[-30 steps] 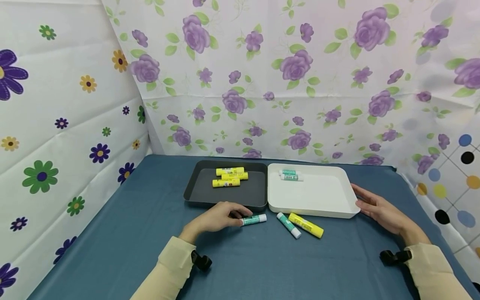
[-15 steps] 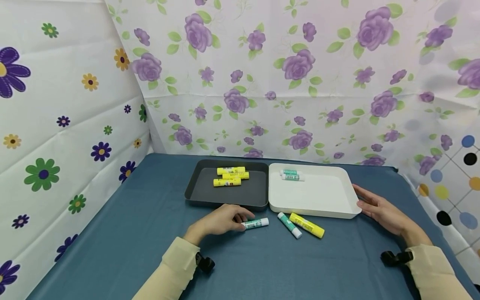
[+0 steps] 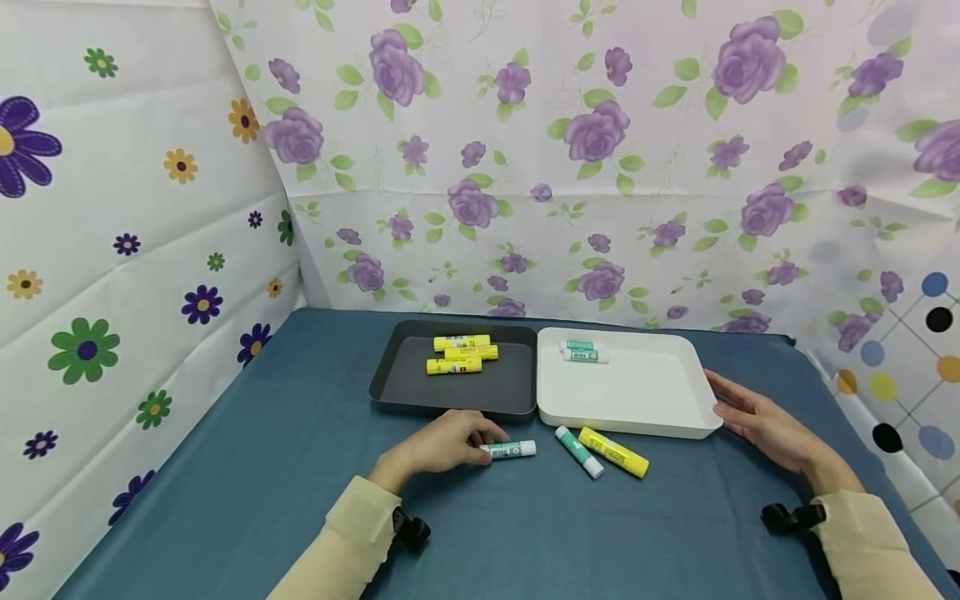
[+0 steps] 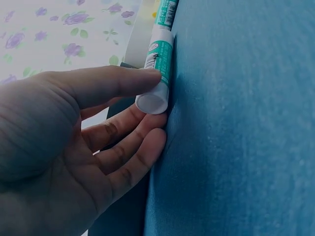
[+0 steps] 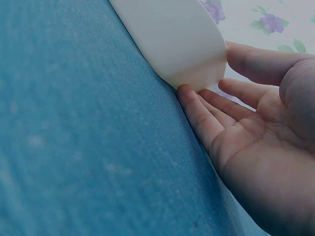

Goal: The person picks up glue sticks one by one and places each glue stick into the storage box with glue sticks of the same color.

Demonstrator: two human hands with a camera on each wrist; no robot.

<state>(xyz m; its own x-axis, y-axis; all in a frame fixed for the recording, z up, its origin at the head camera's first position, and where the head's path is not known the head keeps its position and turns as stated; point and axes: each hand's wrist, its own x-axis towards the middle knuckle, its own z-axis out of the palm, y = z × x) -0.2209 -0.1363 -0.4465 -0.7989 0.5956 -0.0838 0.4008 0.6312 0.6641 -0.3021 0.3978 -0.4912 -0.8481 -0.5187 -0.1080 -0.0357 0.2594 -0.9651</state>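
My left hand (image 3: 442,443) pinches one end of a green-and-white glue stick (image 3: 513,449) between thumb and fingers, low at the blue cloth before the dark tray. In the left wrist view the thumb lies along the side of this glue stick (image 4: 160,59), white end toward the palm. My right hand (image 3: 765,421) touches the right side of the white tray (image 3: 637,400); in the right wrist view its fairly straight fingertips rest at the tray's corner (image 5: 197,64). Another green glue stick (image 3: 578,452) and a yellow glue stick (image 3: 613,452) lie on the cloth between the hands.
The dark grey tray (image 3: 405,387) holds several yellow glue sticks (image 3: 454,365). Two green-and-white glue sticks (image 3: 586,355) lie in the white tray, which stands right beside it. A flowered curtain (image 3: 465,250) hangs behind the table (image 3: 300,400).
My left hand has drawn the pinched glue stick slightly toward me, away from the dark tray. The right hand stays at the white tray, and the other glue sticks keep their places.
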